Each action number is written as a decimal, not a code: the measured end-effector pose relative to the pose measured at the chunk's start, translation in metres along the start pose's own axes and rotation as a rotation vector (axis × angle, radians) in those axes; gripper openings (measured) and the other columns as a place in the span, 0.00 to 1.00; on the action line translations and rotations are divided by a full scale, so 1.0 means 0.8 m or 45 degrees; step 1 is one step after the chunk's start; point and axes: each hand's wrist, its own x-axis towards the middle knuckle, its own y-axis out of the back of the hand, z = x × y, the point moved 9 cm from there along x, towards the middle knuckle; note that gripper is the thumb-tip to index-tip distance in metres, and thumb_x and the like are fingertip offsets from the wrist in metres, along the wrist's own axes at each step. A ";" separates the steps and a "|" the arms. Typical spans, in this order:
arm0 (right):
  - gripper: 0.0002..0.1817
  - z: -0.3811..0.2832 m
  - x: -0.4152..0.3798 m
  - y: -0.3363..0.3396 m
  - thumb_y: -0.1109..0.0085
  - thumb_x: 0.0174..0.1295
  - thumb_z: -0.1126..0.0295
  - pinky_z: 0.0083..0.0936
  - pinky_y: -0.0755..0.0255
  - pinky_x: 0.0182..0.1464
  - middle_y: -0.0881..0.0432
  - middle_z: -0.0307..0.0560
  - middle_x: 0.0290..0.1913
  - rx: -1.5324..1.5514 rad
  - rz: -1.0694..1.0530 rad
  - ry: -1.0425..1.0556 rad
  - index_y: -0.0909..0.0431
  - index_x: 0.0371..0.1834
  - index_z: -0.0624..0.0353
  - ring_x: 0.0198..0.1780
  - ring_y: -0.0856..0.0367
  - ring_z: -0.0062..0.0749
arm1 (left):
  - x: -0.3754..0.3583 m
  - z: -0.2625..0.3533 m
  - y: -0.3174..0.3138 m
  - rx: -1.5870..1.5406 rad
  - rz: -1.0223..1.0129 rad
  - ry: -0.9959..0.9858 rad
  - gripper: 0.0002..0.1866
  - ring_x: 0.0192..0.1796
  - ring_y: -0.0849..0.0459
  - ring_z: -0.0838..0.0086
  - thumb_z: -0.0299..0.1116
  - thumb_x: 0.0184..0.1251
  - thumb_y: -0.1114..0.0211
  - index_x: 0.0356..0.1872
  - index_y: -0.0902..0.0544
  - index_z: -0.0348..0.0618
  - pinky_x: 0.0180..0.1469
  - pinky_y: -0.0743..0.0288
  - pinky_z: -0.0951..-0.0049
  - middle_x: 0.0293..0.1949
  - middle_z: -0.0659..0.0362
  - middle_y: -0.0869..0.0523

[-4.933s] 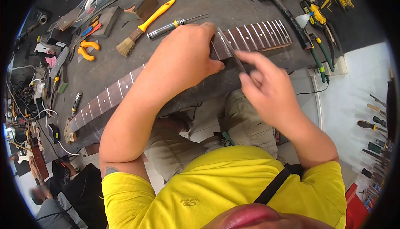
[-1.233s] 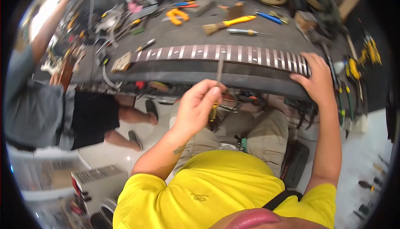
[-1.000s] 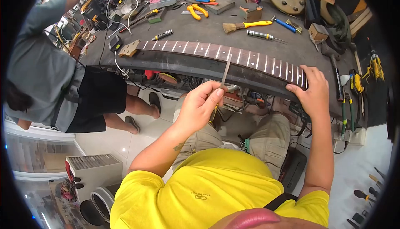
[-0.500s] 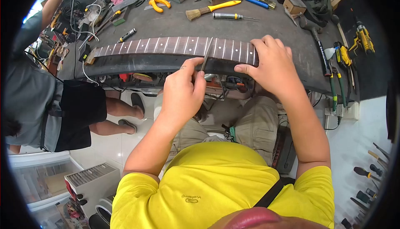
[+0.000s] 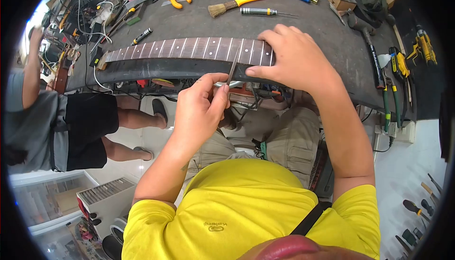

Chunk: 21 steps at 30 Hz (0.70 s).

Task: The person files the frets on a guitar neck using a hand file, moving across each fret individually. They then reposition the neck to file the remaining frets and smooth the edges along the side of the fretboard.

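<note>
Having slid our right hand (image 5: 296, 56) along the guitar neck (image 5: 189, 49), we are pinning it flat while our left hand (image 5: 201, 108), pinching the file (image 5: 232, 67), is risking a slip that scratches the fretboard.

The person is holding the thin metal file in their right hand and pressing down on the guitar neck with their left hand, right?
Not quite: the hands are swapped. The head view shows the left hand pinching the thin metal file, whose tip lies across the guitar neck, while the right hand presses down on the neck's end at the workbench edge.
</note>
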 end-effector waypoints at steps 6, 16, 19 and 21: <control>0.40 -0.007 0.013 -0.015 0.17 0.58 0.36 0.49 0.19 0.66 0.10 0.54 0.53 -0.050 -0.064 -0.020 0.15 0.56 0.61 0.61 0.12 0.55 | 0.050 0.055 -0.006 0.457 0.119 -0.444 0.08 0.31 0.08 0.47 0.23 0.80 0.31 0.53 0.11 0.33 0.36 0.16 0.55 0.30 0.41 0.10; 0.37 -0.005 0.014 -0.014 0.15 0.55 0.41 0.48 0.18 0.61 0.11 0.51 0.51 -0.020 -0.038 -0.057 0.19 0.52 0.59 0.59 0.13 0.54 | 0.003 0.058 -0.006 0.582 0.069 -0.545 0.10 0.37 0.09 0.39 0.21 0.77 0.29 0.54 0.09 0.31 0.39 0.16 0.53 0.35 0.37 0.10; 0.37 -0.002 0.015 -0.018 0.15 0.55 0.40 0.49 0.19 0.61 0.11 0.51 0.52 -0.023 -0.041 -0.076 0.19 0.51 0.59 0.59 0.13 0.54 | 0.066 0.059 -0.013 0.550 0.023 -0.494 0.07 0.37 0.10 0.38 0.21 0.76 0.28 0.50 0.09 0.30 0.38 0.17 0.55 0.33 0.37 0.12; 0.37 -0.002 0.014 -0.016 0.15 0.55 0.41 0.48 0.19 0.61 0.11 0.51 0.52 -0.025 -0.053 -0.078 0.19 0.52 0.59 0.59 0.13 0.54 | 0.046 0.060 -0.009 0.495 0.043 -0.533 0.07 0.35 0.10 0.39 0.21 0.76 0.28 0.50 0.09 0.30 0.37 0.17 0.56 0.33 0.37 0.12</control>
